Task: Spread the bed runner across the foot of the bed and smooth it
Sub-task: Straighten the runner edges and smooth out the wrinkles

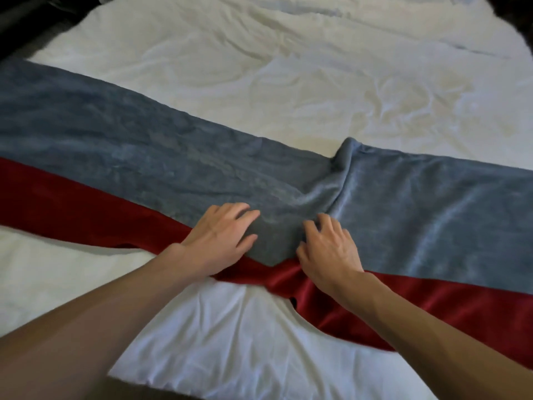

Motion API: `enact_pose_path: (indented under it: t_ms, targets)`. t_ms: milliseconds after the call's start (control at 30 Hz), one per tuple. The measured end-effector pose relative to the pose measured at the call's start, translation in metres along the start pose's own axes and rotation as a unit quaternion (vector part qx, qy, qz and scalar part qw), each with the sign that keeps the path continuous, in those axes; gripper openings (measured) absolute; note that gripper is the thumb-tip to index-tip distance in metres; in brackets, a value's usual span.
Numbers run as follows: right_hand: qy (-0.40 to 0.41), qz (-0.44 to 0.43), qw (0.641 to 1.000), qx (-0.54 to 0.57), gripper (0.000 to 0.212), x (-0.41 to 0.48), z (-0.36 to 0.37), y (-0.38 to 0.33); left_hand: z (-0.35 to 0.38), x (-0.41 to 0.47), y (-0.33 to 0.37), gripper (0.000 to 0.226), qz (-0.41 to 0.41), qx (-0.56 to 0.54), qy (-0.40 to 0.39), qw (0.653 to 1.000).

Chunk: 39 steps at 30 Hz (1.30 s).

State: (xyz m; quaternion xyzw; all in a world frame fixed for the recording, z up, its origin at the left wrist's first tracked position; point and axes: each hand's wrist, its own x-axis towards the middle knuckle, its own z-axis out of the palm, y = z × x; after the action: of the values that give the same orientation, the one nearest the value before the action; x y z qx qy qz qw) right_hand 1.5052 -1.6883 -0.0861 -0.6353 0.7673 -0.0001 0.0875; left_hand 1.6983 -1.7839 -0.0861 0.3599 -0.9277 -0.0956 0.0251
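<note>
1. 2 hands work at the middle of the bed runner [173,168], a long band with a grey-blue strip and a dark red strip along its near side, lying on the white sheet of the bed [317,67].
2. Its long axis runs crosswise over the bed, from the far left down to the near right, so it sits somewhat skewed rather than square to the near edge of the bed.
3. Spreading looks largely done; smoothing is the step in hand. A raised fold [340,174] crosses the grey-blue strip just beyond the hands, and the red edge bunches beneath them.
4. Left hand [222,235] rests palm down on the runner, fingers [245,217] spread and flat, clamped on nothing.
5. Right hand [328,249] lies just beside it, fingers [320,223] apart and slightly curled into the cloth at the foot of the fold; whether they pinch it cannot be told.
6. Next move, by judgement: sweep the hands outward from the fold, or tug the right half sideways, to take up the slack, then square the runner.
</note>
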Motion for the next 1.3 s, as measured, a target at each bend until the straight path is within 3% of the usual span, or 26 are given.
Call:
enact_pose_path:
  t_ms: [400,633,767,933,1100,1167,1300]
  targets:
    - [-0.009,-0.008,1.0,0.005,0.038,0.072,-0.01,0.007,-0.004,0.08,-0.025,0.055,0.006,0.033,-0.025,0.999]
    - [-0.028,-0.065,0.997,0.009,0.057,0.12,-0.017,0.048,0.008,0.146,-0.033,0.054,0.002,0.036,-0.058,0.998]
    - [-0.043,-0.077,0.996,0.022,0.055,0.151,-0.019,0.062,0.013,0.177,-0.046,0.053,-0.031,0.037,-0.078,0.996]
    - [-0.08,-0.077,0.993,0.031,0.073,0.188,-0.021,0.06,0.011,0.206,-0.063,0.071,-0.085,0.042,-0.118,0.989]
    - [-0.099,0.0,0.995,0.015,0.08,0.224,-0.014,0.053,0.014,0.228,-0.088,0.063,-0.134,0.038,-0.118,0.983]
    - [-0.096,0.026,0.995,0.004,0.068,0.234,-0.01,0.051,0.015,0.236,-0.098,0.055,-0.137,0.051,-0.119,0.982]
    - [-0.095,0.042,0.995,0.004,0.018,0.246,-0.008,0.044,0.016,0.246,-0.115,0.022,-0.125,0.059,-0.115,0.984]
